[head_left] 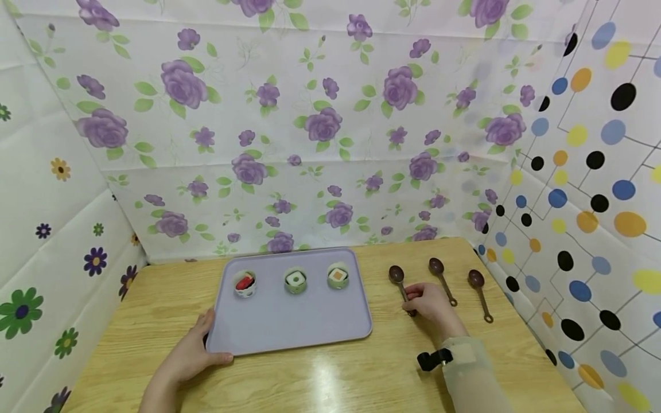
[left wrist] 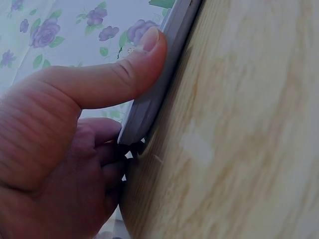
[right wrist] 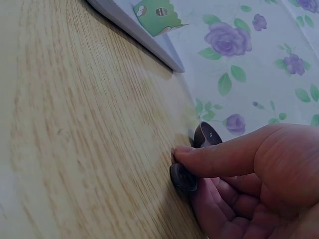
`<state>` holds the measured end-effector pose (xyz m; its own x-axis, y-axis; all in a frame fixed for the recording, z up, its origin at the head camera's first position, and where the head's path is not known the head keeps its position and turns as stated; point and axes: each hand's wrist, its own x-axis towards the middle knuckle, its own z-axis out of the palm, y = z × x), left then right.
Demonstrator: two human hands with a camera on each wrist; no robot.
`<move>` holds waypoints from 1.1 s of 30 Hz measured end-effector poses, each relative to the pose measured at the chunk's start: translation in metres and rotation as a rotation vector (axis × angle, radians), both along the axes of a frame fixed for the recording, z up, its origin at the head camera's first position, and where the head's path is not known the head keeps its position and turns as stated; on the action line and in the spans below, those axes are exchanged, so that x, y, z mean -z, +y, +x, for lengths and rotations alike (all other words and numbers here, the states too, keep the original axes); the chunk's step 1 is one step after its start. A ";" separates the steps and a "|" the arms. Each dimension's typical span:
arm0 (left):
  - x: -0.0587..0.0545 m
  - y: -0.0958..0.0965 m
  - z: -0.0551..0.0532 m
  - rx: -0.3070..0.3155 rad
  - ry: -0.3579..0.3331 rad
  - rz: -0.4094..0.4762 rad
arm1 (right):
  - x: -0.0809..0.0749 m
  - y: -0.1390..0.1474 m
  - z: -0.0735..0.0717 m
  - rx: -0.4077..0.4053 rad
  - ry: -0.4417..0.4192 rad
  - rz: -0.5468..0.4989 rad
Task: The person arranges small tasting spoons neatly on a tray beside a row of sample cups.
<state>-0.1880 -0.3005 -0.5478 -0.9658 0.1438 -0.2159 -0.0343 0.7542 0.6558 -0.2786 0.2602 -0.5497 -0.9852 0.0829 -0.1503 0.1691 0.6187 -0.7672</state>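
Note:
On the table lies a light purple tray (head_left: 289, 330). My left hand (head_left: 188, 353) grips its near left corner, the thumb along the front edge and the fingers at the left side. The left wrist view shows the thumb (left wrist: 124, 74) against the tray's rim (left wrist: 152, 107). My right hand (head_left: 431, 304) pinches the handle of the leftmost brown spoon (head_left: 396, 275) between thumb and fingers. In the right wrist view the handle's end (right wrist: 183, 178) shows below the thumb, and the bowl (right wrist: 206, 134) sits partly behind it.
Three small paper cups stand along the tray's back half: one with a red piece (head_left: 245, 284), one with a white and green piece (head_left: 296, 281), one with a white and orange piece (head_left: 338, 276). Two more brown spoons, a middle one (head_left: 439, 275) and a right one (head_left: 479, 287), lie nearby. Patterned cloth walls (head_left: 310, 189) surround the table.

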 end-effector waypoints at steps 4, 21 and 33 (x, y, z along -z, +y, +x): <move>0.001 -0.001 0.000 -0.002 -0.008 0.002 | -0.001 -0.001 0.002 -0.013 0.011 -0.021; -0.002 0.001 0.001 -0.007 -0.001 0.015 | 0.002 0.004 0.003 -0.033 -0.001 -0.090; -0.003 0.001 0.001 -0.014 -0.007 0.034 | 0.004 0.009 0.001 -0.071 0.001 -0.078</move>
